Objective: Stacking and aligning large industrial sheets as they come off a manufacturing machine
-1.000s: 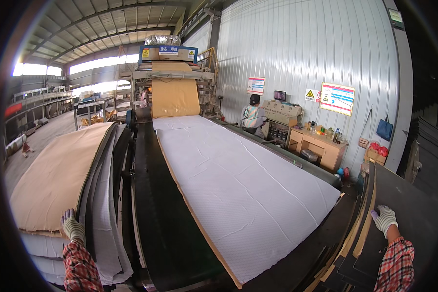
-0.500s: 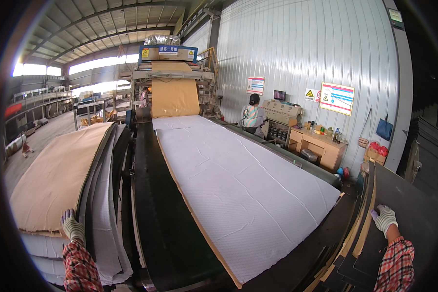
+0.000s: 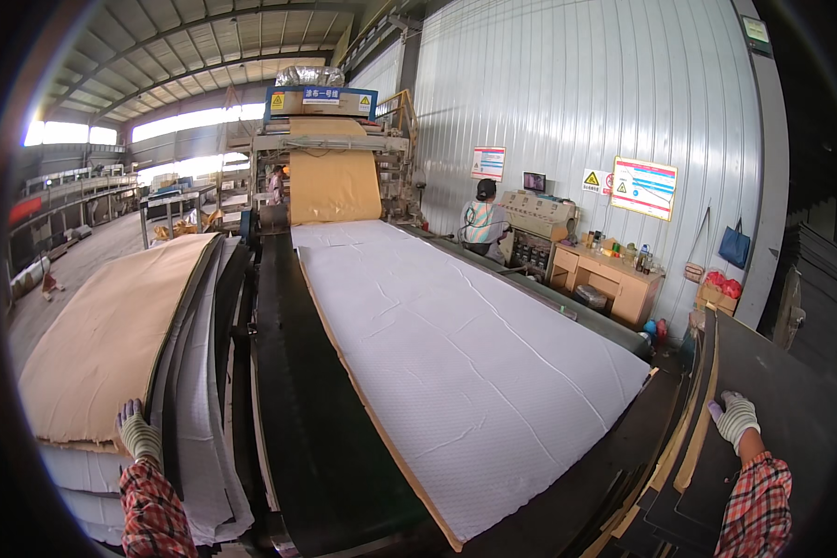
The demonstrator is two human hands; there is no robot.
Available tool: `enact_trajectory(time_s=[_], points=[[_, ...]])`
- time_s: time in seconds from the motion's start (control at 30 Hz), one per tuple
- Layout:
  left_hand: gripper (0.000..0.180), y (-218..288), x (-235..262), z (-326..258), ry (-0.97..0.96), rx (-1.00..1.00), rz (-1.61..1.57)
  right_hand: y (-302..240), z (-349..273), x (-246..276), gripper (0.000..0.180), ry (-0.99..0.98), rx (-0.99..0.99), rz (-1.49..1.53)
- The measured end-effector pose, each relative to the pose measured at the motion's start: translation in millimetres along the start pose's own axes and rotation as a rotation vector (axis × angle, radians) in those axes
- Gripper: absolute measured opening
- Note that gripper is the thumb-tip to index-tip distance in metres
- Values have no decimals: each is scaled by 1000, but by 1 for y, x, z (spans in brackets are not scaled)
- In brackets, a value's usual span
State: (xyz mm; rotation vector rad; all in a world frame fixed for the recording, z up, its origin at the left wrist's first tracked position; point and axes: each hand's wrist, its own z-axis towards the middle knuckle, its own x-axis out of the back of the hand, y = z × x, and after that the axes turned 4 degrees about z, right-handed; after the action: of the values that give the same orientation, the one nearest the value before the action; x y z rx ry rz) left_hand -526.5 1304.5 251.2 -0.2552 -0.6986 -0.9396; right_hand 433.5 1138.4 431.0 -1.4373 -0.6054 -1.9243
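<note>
Stack one, tan-topped, bears one outstretched left hand; stack two, dark, bears one loosely spread right hand.

Tan-topped sheet stack, at eight o'clock: the uppermost sheet lies lightly creased, its six-o'clock edge ragged, above white layers and dark ones drooping toward four o'clock. Dark-topped sheet stack, at four o'clock: smooth upper face, tan layer edges exposed toward nine o'clock.
</note>
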Motion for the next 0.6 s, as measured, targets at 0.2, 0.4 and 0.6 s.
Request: enact_trajectory(time_s=[0.2,0.4,0.6], points=[[47,-2,0,0,2,6,3,-2,-2,2,53,2,0,-4],[48,2,6,0,-24,17,-11,-2,-1,1,53,-2,7,0],[47,4,8,-1,-29,19,-11,-2,-2,3,54,-4,4,2]])
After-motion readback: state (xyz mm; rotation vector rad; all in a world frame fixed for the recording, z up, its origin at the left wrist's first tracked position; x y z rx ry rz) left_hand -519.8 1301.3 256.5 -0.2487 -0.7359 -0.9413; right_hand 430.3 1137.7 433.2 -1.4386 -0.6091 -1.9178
